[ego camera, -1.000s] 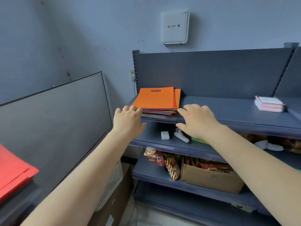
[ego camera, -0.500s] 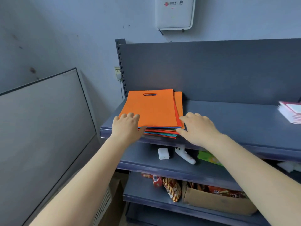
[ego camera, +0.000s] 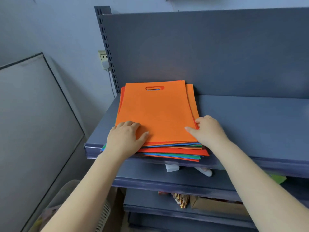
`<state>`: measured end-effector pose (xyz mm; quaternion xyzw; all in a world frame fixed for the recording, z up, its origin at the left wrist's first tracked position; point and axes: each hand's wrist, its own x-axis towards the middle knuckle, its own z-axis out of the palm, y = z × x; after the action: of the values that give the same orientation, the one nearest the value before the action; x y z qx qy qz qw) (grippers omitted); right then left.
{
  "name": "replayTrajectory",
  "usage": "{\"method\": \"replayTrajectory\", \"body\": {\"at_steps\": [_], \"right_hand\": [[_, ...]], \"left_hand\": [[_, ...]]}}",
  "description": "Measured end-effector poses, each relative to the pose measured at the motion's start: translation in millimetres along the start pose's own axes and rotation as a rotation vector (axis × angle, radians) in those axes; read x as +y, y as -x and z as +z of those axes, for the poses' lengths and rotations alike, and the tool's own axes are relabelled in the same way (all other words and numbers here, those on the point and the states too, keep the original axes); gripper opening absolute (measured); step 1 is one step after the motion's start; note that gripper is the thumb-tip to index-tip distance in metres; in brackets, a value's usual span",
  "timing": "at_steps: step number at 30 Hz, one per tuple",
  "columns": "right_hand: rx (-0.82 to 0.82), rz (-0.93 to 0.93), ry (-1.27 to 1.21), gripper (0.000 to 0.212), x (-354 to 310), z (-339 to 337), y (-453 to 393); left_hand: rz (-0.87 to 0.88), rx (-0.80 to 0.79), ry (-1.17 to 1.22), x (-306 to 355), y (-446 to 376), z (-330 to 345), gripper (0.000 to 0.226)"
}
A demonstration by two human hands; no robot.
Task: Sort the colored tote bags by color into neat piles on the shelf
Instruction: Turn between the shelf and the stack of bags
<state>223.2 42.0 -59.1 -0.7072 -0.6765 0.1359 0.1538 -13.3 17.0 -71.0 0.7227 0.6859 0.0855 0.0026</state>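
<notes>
Tote bag stack (ego camera: 157, 114) on shelf (ego camera: 250, 118) — left hand (ego camera: 124, 138) flat atop, right hand (ego camera: 207, 129) pinching edge.

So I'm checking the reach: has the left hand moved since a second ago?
Yes. The left hand went forward from the shelf's front edge onto the near left corner of the top orange bag, where it now rests.

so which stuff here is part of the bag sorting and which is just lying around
Part of the job:
- bag stack, mixed colours
- orange bag on top
- shelf
- left hand, right hand

Lying about:
- wall socket
- white items on lower shelf
- snack packets
- cardboard box
</notes>
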Motion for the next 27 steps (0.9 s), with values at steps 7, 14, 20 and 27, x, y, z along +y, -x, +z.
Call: {"method": "replayTrajectory", "body": {"at_steps": [7,14,20,27], "right_hand": [[0.163,0.096,-0.231,0.031,2,1,-6],[0.354,0.074,-0.267,0.021,18,2,-6],[0.484,0.109,-0.6,0.017,34,-2,-2],[0.473,0.113,-0.921,0.022,37,5,4]], "left_hand": [[0.105,-0.02,0.052,1,-2,-2,0.085],[-0.075,0.111,0.184,-19,-7,-7,0.041],[-0.356,0.117,0.297,-45,-9,-6,0.056],[-0.492,0.191,0.447,-55,-9,-11,0.029]]}}
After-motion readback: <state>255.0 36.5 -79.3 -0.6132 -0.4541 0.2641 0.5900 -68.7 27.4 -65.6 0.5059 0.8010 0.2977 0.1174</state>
